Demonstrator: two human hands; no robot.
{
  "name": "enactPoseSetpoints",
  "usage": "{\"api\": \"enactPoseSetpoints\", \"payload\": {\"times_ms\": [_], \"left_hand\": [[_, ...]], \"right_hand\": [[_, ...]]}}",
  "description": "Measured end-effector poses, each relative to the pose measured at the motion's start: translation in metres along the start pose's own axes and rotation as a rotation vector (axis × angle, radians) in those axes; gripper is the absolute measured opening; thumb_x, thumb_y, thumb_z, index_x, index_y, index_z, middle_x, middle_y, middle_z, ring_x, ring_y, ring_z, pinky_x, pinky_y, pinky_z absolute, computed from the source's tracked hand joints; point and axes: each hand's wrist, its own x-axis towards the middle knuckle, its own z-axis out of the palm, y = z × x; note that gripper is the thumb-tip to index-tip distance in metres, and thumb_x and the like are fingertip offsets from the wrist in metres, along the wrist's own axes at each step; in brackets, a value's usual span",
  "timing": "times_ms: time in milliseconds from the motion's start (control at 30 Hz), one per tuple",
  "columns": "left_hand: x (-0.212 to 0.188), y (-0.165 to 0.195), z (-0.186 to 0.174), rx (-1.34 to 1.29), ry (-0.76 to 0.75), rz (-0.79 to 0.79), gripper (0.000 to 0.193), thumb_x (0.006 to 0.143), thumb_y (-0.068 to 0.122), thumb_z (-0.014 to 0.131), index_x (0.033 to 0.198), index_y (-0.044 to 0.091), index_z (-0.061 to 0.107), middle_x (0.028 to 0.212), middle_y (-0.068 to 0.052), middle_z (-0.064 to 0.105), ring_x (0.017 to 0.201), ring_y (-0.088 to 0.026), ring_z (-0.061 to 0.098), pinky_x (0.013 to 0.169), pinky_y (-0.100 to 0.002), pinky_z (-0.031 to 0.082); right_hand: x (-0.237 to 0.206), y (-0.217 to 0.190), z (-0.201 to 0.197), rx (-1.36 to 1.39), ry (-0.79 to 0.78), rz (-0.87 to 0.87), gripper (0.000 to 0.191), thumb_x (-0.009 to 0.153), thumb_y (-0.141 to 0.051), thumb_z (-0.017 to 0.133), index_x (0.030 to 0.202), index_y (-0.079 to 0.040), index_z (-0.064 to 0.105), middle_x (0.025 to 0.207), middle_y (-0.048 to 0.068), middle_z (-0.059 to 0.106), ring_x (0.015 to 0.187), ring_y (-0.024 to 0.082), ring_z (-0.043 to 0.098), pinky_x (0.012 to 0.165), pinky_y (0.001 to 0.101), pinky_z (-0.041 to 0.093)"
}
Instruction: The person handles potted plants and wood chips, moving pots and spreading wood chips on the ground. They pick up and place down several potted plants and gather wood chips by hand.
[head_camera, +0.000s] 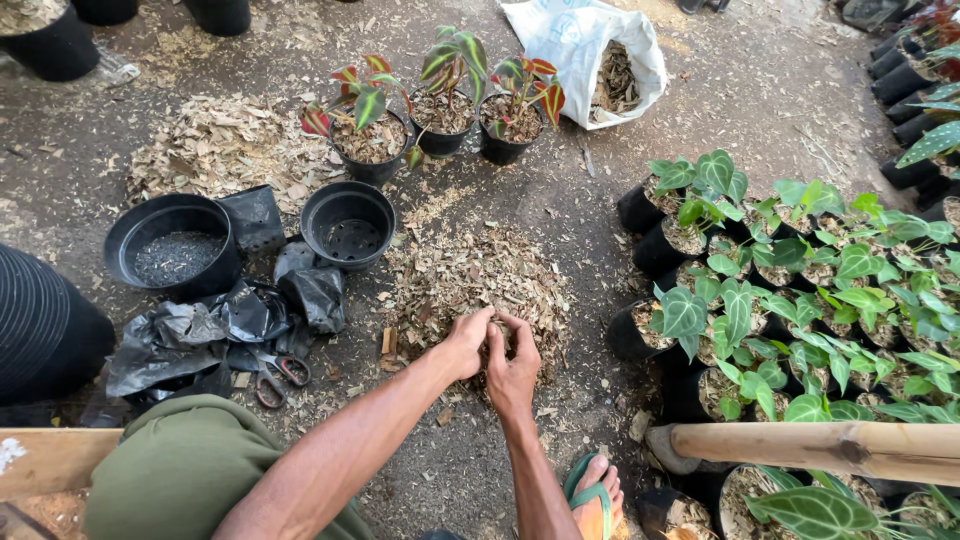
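Note:
My left hand (467, 343) and my right hand (513, 370) are pressed together over a heap of dry wood chips (480, 275) on the ground. Both have fingers curled around a clump of chips between the palms. An empty black plastic pot (348, 222) stands just behind the heap to the left. A wider black pot (173, 245) holding dark soil sits further left. Three potted plants with red and green striped leaves (440, 105) stand in a row at the back.
Torn black plastic bags (215, 330) and scissors (280, 378) lie at the left. A white sack of chips (600, 60) lies at the back. Several small green potted plants (790, 290) crowd the right. A bamboo pole (820, 448) crosses bottom right, near my sandalled foot (592, 500).

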Motion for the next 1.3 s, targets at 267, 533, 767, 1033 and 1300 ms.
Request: {"api": "enactPoseSetpoints", "payload": {"times_ms": [267, 533, 767, 1033, 1300], "left_hand": [[0.003, -0.013, -0.004, 0.737, 0.201, 0.594, 0.037, 0.107, 0.034, 0.049, 0.092, 0.003, 0.065, 0.083, -0.010, 0.063, 0.070, -0.020, 0.060, 0.060, -0.040, 0.050], [-0.014, -0.006, -0.009, 0.840, -0.050, 0.672, 0.033, 0.103, 0.044, 0.053, 0.108, 0.014, 0.067, 0.059, -0.003, 0.056, 0.043, -0.011, 0.041, 0.034, -0.027, 0.029], [-0.003, -0.003, -0.012, 0.655, -0.142, 0.497, 0.047, 0.088, 0.047, 0.070, 0.109, 0.005, 0.075, 0.072, -0.003, 0.069, 0.049, -0.010, 0.051, 0.042, -0.029, 0.042], [0.001, 0.010, -0.006, 0.103, 0.020, 0.079, 0.045, 0.107, 0.049, 0.050, 0.110, 0.005, 0.042, 0.091, -0.012, 0.064, 0.081, -0.020, 0.063, 0.075, -0.046, 0.051], [-0.003, 0.004, -0.002, -0.043, -0.287, -0.037, 0.048, 0.106, 0.042, 0.037, 0.084, 0.012, 0.067, 0.081, -0.007, 0.067, 0.072, -0.018, 0.058, 0.070, -0.039, 0.053]], "right_hand": [[0.019, 0.012, -0.013, 0.059, -0.116, 0.335, 0.012, 0.099, -0.015, 0.067, 0.098, -0.004, 0.072, 0.085, 0.004, 0.071, 0.068, 0.011, 0.057, 0.058, 0.0259, 0.048], [0.021, -0.023, -0.024, -0.282, -0.063, 0.390, 0.017, 0.101, -0.016, 0.065, 0.108, -0.005, 0.077, 0.104, 0.014, 0.074, 0.082, 0.020, 0.066, 0.070, 0.0348, 0.058], [0.021, -0.040, -0.032, -0.007, -0.225, 0.139, 0.053, 0.091, 0.005, 0.055, 0.142, -0.007, 0.050, 0.128, 0.018, 0.067, 0.116, 0.027, 0.070, 0.100, 0.0407, 0.061], [0.004, -0.040, -0.016, -0.256, -0.075, -0.220, 0.058, 0.091, -0.013, 0.069, 0.144, -0.005, 0.046, 0.121, 0.020, 0.063, 0.099, 0.026, 0.068, 0.083, 0.0397, 0.060], [-0.001, 0.003, 0.004, 0.305, 0.050, 0.296, 0.015, 0.102, -0.020, 0.062, 0.111, -0.008, 0.063, 0.090, 0.004, 0.066, 0.076, 0.013, 0.058, 0.068, 0.0315, 0.050]]}}
